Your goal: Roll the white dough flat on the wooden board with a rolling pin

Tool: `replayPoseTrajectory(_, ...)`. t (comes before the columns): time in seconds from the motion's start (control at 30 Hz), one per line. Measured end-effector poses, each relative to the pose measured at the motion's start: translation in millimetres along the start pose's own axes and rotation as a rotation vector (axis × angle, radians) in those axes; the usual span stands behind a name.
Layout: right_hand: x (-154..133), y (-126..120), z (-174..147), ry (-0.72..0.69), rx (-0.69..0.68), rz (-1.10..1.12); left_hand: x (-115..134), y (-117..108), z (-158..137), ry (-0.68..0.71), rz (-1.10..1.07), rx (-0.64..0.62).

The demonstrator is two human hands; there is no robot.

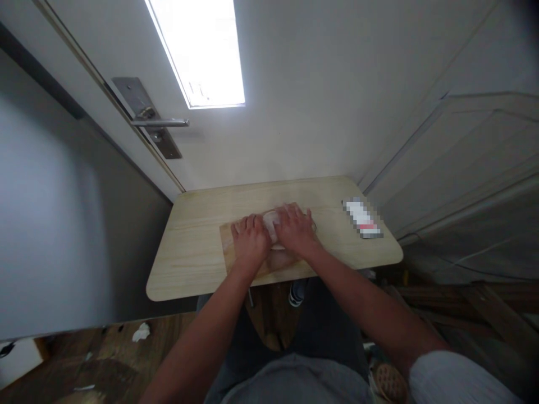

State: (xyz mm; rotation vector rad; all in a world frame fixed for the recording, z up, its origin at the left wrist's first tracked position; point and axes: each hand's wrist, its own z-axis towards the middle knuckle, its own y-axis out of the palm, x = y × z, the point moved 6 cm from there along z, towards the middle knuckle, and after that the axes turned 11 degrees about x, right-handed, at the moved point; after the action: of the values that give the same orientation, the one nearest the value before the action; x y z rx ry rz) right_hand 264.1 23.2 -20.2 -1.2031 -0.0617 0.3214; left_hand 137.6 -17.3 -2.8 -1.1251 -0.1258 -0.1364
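A flat, light-brown, board-like piece [280, 260] lies near the front edge of the small table, partly covered by my hands. On it is a whitish piece [270, 224] with a rounded outline; its kind cannot be made out. My left hand [251, 238] lies palm down on the brown piece, left of the whitish one, fingers pointing away from me and a little bent. My right hand [295, 229] lies palm down over the right part of the whitish piece, fingers stretched and slightly apart. A thin dark loop [315, 225] shows beside its fingers.
The pale wooden table [185, 241] stands against a white door with a metal handle [162, 122] and a bright window. A phone-like item [362, 219], blurred out, lies at the table's right. Crumpled white paper [141, 332] is on the wooden floor; wooden beams [475, 297] lie at right.
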Motion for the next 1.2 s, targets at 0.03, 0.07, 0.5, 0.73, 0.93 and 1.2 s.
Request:
replayPoseTrajectory(0.03, -0.2, 1.9, 3.3, 0.000, -0.003, 0.002, -1.1, 1.2, 2.3, 0.004, -0.002, -0.002)
replayPoseTrajectory(0.07, -0.5, 3.8, 6.5, -0.003, -0.005, 0.005, -2.6, 2.6, 4.8, 0.001, 0.000, -0.007)
replayPoseTrajectory(0.5, -8.6, 26.0, 62.4, 0.034, 0.005, 0.046, -31.2, 25.6, 55.1, -0.012, 0.006, -0.001)
replayPoseTrajectory(0.73, -9.5, 35.3, 87.6, 0.060, 0.046, 0.048, -35.4, 32.3, 73.3, 0.009, 0.012, -0.014)
replayPoseTrajectory(0.93, -8.9, 37.7, 91.3, 0.080, 0.029, 0.047, -33.5, 33.1, 74.0, 0.026, 0.007, -0.035)
replayPoseTrajectory(1.2, -3.4, 26.9, 68.2, 0.115, -0.024, 0.052, -25.0, 31.3, 55.8, 0.032, 0.001, -0.050)
